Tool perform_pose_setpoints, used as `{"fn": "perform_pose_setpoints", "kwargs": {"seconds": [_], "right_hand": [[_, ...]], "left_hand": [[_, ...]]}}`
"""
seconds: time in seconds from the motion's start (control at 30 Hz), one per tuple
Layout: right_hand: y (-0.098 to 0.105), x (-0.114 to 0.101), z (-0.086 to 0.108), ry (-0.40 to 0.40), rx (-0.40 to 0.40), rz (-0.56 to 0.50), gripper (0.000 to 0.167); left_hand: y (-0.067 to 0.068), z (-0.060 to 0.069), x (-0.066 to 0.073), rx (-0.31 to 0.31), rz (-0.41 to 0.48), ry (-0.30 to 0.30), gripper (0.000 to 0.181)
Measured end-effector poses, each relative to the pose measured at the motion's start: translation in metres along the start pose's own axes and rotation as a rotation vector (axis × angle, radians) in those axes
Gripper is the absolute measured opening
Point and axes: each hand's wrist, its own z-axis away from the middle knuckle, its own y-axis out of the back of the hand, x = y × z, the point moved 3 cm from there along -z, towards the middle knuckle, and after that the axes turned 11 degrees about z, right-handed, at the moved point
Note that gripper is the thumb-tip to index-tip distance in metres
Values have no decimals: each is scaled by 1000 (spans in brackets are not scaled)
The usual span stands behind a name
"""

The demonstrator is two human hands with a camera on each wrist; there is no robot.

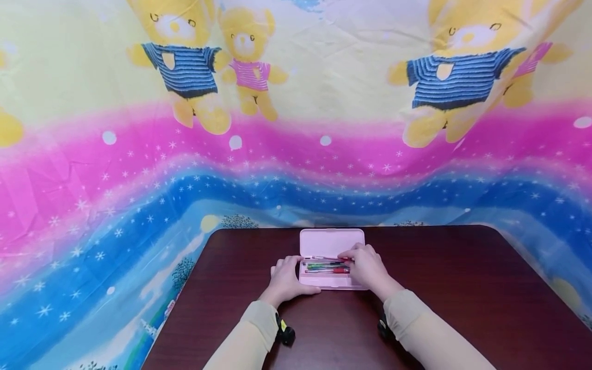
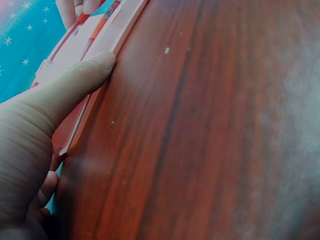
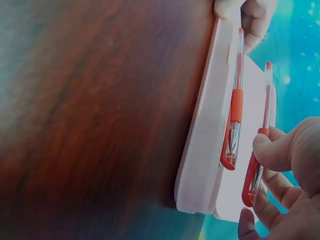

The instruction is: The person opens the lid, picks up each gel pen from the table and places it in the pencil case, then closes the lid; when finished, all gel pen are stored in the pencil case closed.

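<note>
An open pink pencil case lies at the far side of the table, its lid tipped back. My left hand grips the case's left end, the thumb along the front edge. Over the right part of the case, my right hand pinches a red pen between thumb and fingers. Several pens lie in the tray, among them a second red pen nearest the front and a green pen behind it. The right hand hides the case's right end in the head view.
The case stands on a dark reddish-brown table with rounded far corners. Behind the table hangs a cloth printed with bears and snowflakes. Black wrist devices show under both cuffs.
</note>
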Motion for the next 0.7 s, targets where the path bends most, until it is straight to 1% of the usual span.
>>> {"fn": "perform_pose_setpoints", "kwargs": {"seconds": [0.1, 0.27, 0.53, 0.7], "right_hand": [[-2, -4, -4, 21, 2, -4, 25], [-5, -10, -9, 37, -17, 0, 24], [-8, -18, -11, 30, -57, 0, 24], [-13, -18, -11, -1, -97, -8, 25]], "left_hand": [[0, 0, 0, -1, -1, -2, 110], [1, 0, 2, -3, 8, -1, 110], [2, 0, 2, 8, 3, -16, 109], [2, 1, 1, 11, 2, -24, 107]]}}
